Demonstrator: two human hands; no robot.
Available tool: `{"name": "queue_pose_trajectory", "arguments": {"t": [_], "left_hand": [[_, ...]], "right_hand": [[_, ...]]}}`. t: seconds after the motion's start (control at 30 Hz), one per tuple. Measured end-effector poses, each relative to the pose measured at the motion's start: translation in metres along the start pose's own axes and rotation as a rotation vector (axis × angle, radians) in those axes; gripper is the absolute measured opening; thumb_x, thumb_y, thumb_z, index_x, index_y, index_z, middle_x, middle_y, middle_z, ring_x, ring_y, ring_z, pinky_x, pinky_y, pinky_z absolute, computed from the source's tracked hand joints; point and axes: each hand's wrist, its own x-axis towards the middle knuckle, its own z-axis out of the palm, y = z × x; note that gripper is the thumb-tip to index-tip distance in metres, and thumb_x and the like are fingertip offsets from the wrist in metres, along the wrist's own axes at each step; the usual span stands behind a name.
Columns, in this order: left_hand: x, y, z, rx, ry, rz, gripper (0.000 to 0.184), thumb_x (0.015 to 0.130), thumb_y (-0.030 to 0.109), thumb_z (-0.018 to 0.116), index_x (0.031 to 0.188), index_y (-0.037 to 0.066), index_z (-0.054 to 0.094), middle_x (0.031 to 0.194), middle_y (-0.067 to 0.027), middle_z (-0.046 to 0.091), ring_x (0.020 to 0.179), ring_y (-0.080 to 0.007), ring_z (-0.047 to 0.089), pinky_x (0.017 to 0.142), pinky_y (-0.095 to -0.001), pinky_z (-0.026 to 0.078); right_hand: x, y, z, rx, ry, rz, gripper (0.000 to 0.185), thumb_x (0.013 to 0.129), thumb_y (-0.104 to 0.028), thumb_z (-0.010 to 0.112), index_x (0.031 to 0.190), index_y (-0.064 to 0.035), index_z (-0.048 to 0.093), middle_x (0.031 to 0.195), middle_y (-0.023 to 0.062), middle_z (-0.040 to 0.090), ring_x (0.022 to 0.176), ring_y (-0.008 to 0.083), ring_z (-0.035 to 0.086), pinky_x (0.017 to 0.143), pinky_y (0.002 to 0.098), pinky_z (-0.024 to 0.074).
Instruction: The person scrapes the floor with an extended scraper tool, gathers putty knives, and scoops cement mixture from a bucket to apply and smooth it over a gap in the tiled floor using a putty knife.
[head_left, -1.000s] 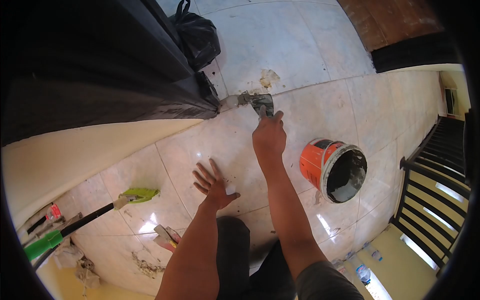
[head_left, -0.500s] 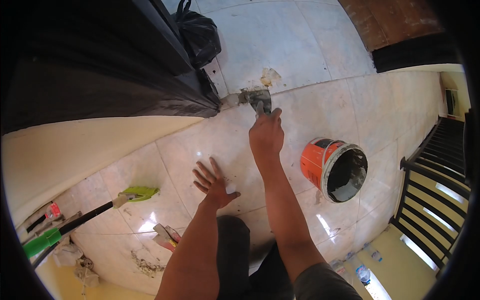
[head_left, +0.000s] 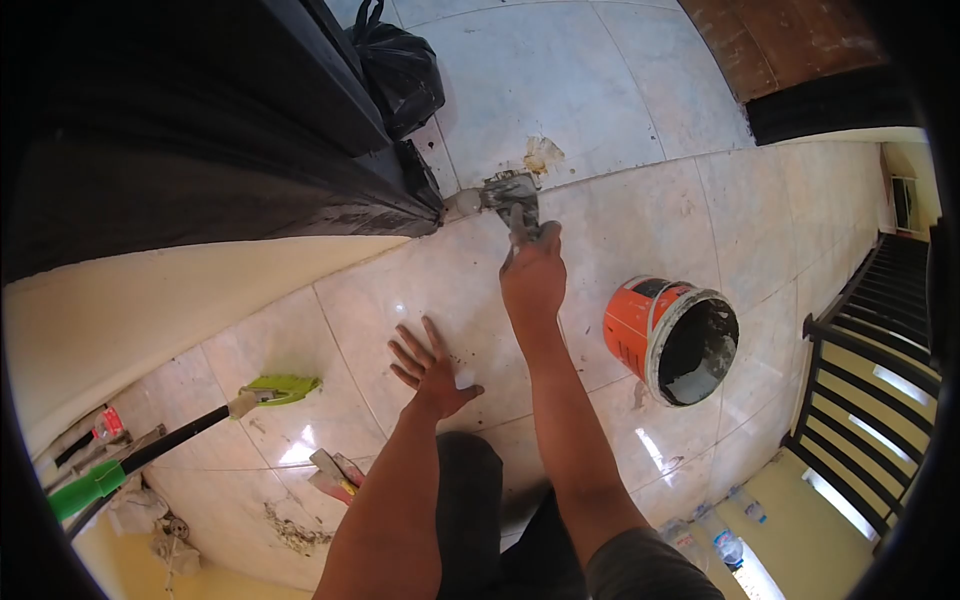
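My right hand [head_left: 533, 272] is closed on a putty knife [head_left: 512, 200] with a wide, smeared blade. The blade lies against the tiled floor [head_left: 640, 220] at a seam between tiles, beside a wet grey patch [head_left: 463, 203] near the black post's foot. A crumbly tan spot [head_left: 543, 154] marks the tile just beyond the blade. My left hand [head_left: 432, 370] rests flat on the floor with its fingers spread, holding nothing. To the right of my right forearm an orange bucket [head_left: 632, 322] with grey paste inside leans toward me.
A black plastic bag [head_left: 398, 75] sits by the dark covered post [head_left: 330, 170]. At left lies a green broom [head_left: 280, 389] with a black handle. A scraper-like tool [head_left: 337, 475] is near my left forearm. Black railings [head_left: 870, 375] and plastic bottles [head_left: 728, 546] line the right side.
My right hand has drawn slightly toward me, and the putty knife's blade has shifted a little left and turned. My left hand stays planted in the same place.
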Motion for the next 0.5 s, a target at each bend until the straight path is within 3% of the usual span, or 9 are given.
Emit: {"name": "queue_pose_trajectory", "arguments": {"t": [0.07,0.1,0.17,0.5], "left_hand": [[-0.001,0.001,-0.001,0.002,0.000,-0.005,0.163,0.072,0.047,0.097,0.164,0.013,-0.033,0.165,-0.0393,-0.037,0.152,-0.0640,-0.029,0.123,-0.0746,-0.002],[-0.001,0.002,-0.001,0.001,-0.003,-0.010,0.163,0.072,0.047,0.097,0.164,0.012,-0.033,0.164,-0.0394,-0.037,0.152,-0.0640,-0.029,0.123,-0.0748,-0.002],[-0.001,0.002,-0.002,0.002,-0.004,-0.008,0.163,0.072,0.047,0.097,0.164,0.012,-0.033,0.164,-0.0396,-0.036,0.152,-0.0640,-0.029,0.123,-0.0749,-0.002],[-0.002,0.003,-0.004,0.014,-0.018,-0.012,0.163,0.073,0.048,0.097,0.164,0.011,-0.033,0.164,-0.0411,-0.036,0.152,-0.0644,-0.029,0.123,-0.0744,-0.002]], "right_hand": [[0.004,0.006,0.019,-0.103,0.097,-0.208,0.062,0.094,-0.005,0.061,0.155,-0.0145,0.057,0.123,0.0204,0.055,0.106,0.0358,0.064,0.088,0.0434,0.0598],[0.005,0.010,0.028,-0.101,0.099,-0.208,0.062,0.094,-0.005,0.061,0.155,-0.0145,0.057,0.123,0.0204,0.055,0.106,0.0358,0.064,0.088,0.0434,0.0598],[0.008,0.021,0.043,-0.153,0.181,-0.255,0.073,0.086,-0.003,0.071,0.156,-0.0208,0.057,0.122,0.0156,0.053,0.110,0.0349,0.063,0.091,0.0449,0.0582],[0.016,0.032,0.038,-0.087,0.312,-0.128,0.075,0.088,-0.001,0.069,0.159,-0.0203,0.054,0.123,0.0171,0.053,0.110,0.0361,0.062,0.094,0.0442,0.0569]]}}
